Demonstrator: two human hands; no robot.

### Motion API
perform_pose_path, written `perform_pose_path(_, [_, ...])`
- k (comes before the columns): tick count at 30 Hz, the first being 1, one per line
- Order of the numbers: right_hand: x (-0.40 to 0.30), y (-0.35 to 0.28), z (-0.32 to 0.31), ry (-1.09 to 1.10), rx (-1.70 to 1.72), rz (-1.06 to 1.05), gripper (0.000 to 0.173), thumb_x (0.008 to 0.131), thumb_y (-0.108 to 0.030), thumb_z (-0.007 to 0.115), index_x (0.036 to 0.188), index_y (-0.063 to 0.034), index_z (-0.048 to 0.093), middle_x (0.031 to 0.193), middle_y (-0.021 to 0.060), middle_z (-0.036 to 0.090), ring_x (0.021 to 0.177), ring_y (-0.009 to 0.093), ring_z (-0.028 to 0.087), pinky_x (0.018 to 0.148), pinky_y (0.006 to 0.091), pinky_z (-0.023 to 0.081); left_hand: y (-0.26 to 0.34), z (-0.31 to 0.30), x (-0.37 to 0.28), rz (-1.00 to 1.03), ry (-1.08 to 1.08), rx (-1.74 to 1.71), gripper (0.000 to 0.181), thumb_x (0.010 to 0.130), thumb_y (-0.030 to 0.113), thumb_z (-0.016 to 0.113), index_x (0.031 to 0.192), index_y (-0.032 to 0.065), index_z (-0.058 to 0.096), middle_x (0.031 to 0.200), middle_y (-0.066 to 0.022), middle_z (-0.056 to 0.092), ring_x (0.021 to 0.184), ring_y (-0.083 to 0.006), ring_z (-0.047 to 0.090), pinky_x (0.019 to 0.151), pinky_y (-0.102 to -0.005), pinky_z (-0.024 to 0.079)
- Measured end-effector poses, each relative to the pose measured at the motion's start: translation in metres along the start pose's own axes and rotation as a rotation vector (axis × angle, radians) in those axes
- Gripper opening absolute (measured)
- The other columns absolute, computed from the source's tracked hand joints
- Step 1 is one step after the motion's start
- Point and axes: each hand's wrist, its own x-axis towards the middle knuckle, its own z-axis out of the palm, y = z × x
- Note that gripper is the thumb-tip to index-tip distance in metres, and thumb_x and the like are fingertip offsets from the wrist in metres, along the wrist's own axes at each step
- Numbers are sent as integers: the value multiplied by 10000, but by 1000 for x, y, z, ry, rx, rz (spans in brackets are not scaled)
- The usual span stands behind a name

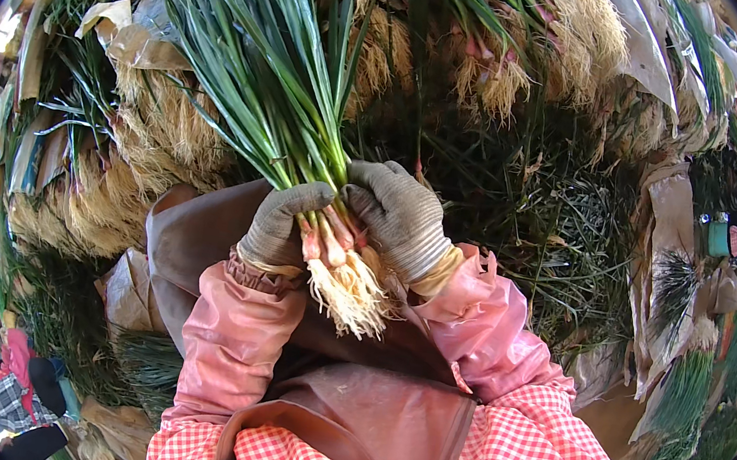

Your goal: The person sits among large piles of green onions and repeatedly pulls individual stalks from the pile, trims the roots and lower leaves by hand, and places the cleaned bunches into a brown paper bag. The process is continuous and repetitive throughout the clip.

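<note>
A bunch of young green garlic (313, 118) is gripped between my two hands in front of my lap. Its long flat leaves fan out to the upper left, while the pinkish bulbs (332, 243) and pale stringy roots (349, 294) hang below my grip, towards me. My left hand (282, 222), in a grey knit glove, wraps the stems from the left with the thumb across them. From the right, my right hand (398, 216), gloved alike, presses its thumb and curled fingers against the same stems. The fingers behind the bunch are hidden.
A brown apron (373, 405) covers my lap. Garlic piles with matted roots (165, 126) stand at left, with more roots (582, 42) at upper right. Loose green leaves (549, 233) lie heaped at right, beside brown sheeting (670, 221). Other people (23, 387) sit at both rims.
</note>
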Motion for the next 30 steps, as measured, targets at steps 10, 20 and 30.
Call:
perform_pose_path(10, [-9,175,21,157,-184,695,347,814,-387,576,952,-72,629,885,185,628,870,369,596,749,411,476,2,-4,-14,75,-75,-42,603,683,251,586,1186,-52,450,911,-207,609,782,-321,613,722,-377,514])
perform_pose_path(20, [-27,44,-3,-251,149,149,189,797,-207,575,891,-46,605,783,160,579,736,346,575,672,381,475,6,-7,3,28,-140,52,476,729,260,602,1026,-108,550,787,-261,617,818,-313,625,672,-400,533])
perform_pose_path(30, [32,-7,16,189,462,424,135,847,-112,620,935,-14,593,746,10,577,689,81,512,634,220,439,1,-4,5,-47,60,-75,235,700,76,590,890,-61,579,732,-175,617,609,-285,614,591,-340,526])
